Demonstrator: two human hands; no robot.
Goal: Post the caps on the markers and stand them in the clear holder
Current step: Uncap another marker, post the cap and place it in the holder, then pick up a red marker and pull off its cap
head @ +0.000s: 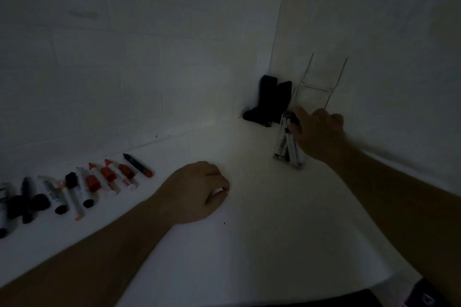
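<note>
A clear holder [279, 154] stands on the white table at the right, with two or three capped black markers [287, 137] upright inside. My right hand [320, 136] is at the holder's top, fingertips on a black marker cap; the blur hides whether it still grips it. My left hand [199, 188] rests on the table in a loose fist with nothing visible in it. Along the left edge lies a row of uncapped markers and loose caps [82, 188], black ones at the far left, red ones [109, 173] further right.
A black object [270, 101] leans in the far corner against the white walls. Behind the holder stands an empty clear acrylic stand [319, 80]. The table's near edge [349, 291] runs along the bottom right.
</note>
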